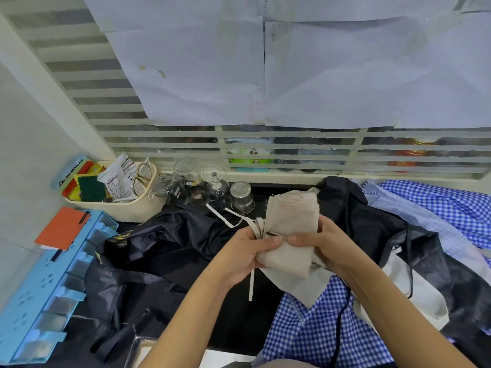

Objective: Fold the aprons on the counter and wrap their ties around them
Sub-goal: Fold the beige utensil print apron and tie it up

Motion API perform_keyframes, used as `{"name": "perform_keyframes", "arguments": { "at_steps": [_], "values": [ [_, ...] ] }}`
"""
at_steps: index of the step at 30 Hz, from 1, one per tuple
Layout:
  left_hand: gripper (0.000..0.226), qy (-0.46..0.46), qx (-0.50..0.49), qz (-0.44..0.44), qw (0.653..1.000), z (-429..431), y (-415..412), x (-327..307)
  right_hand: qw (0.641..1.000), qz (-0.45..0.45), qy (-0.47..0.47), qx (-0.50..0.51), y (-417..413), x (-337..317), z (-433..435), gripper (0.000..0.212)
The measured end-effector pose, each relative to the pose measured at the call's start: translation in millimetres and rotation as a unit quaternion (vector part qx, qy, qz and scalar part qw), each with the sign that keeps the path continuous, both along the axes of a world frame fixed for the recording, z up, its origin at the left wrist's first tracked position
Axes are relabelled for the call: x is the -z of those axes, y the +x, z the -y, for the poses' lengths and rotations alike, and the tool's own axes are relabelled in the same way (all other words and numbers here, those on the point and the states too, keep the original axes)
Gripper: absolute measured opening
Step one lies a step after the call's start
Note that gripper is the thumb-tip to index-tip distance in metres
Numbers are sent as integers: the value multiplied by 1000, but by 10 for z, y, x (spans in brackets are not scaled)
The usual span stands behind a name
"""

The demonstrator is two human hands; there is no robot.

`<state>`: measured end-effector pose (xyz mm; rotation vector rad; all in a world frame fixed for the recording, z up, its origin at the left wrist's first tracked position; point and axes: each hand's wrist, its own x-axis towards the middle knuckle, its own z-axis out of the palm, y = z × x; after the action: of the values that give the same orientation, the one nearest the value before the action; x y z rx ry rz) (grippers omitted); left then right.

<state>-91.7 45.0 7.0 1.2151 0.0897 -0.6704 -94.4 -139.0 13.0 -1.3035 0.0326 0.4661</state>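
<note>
Counter (239, 309) strewn with aprons; my left hand (248, 257) and right hand (321, 245) both grip the folded beige apron (291, 221), left fingers pinching its tie (256, 229).

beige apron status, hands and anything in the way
Left hand grip on folded beige cloth apron and its tie. Right hand grip on apron's right edge. Clear drinking glasses stand close behind.

Even soft light — sharp, edges bowed
</note>
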Motion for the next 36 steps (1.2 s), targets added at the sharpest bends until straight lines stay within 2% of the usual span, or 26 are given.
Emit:
{"name": "perform_keyframes", "arguments": {
  "at_steps": [3,5,10,14,16,19,22,24,25,26,28,31,33,36],
  "values": [
    [25,11,-1,-25,1000,2,7,12,999,29,-11,-12,-29,12,-7,39],
    [22,5,-3,-42,999,15,3,29,997,65,-27,-21,-64,12,-22,33],
    [21,0,-20,-81,997,56,-18,73,970,179,-160,-44,-121,-46,9,36],
    [21,34,-37,-95,994,71,4,128,944,250,-205,-64,-175,-150,50,48],
    [24,51,-45,-101,993,98,13,123,924,254,-257,-121,-169,-188,87,45],
    [26,44,-90,-129,987,129,30,98,865,268,-384,-179,-152,-166,98,59],
    [28,13,-107,-170,979,144,59,73,797,379,-459,-105,-182,-84,19,48],
    [25,-27,-102,-195,975,140,71,47,776,423,-465,-59,-182,-11,-2,39],
    [23,-55,-92,-202,973,123,77,27,782,414,-463,-40,-177,26,8,38],
    [23,-86,-80,-203,972,98,79,-6,804,384,-454,-18,-172,49,17,37],
    [29,-125,-62,-187,972,26,89,-30,872,281,-398,42,-158,77,34,28],
    [28,-68,-36,-139,987,24,60,-15,967,136,-183,118,-149,110,-1,18],
    [31,-9,-53,-114,992,97,10,38,987,64,-77,126,-171,150,-67,21],
    [25,12,-113,-90,989,208,-48,147,990,16,-40,137,-212,237,-168,23]
  ]
}}
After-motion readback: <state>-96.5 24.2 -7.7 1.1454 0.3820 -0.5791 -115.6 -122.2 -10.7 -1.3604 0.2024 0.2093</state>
